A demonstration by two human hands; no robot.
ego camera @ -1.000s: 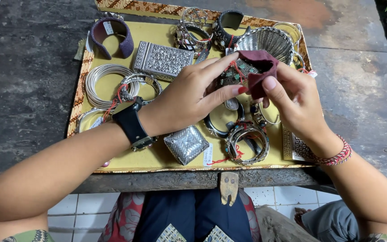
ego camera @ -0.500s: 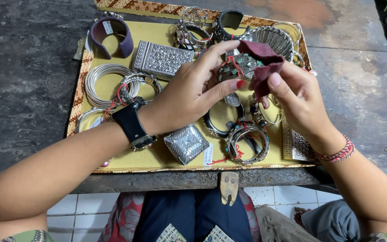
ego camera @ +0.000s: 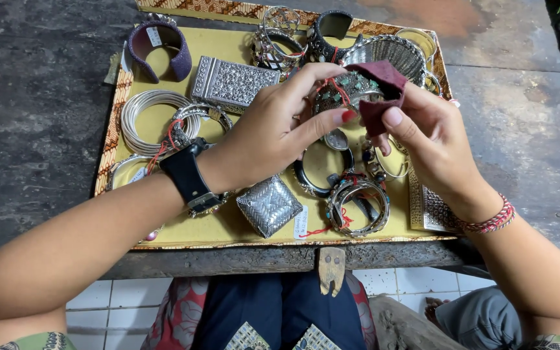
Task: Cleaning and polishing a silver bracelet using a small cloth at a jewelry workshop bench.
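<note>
Above the tray's (ego camera: 183, 233) near half, the left hand (ego camera: 273, 136) pinches a stone-set silver bangle (ego camera: 345, 91), its opening tipped sideways, long axis running left to right. The right hand (ego camera: 422, 139) presses a maroon cloth (ego camera: 384, 87) on it; polishing looks midway, other pieces waiting beyond.

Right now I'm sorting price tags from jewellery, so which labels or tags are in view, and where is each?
White paper tag: small upright slip, on the tray beside the square silver box.
White tag: small slip inside the purple cuff, tray's far left corner.
Pale tag: near the left edge, partly hidden by the left hand's wrist.
</note>
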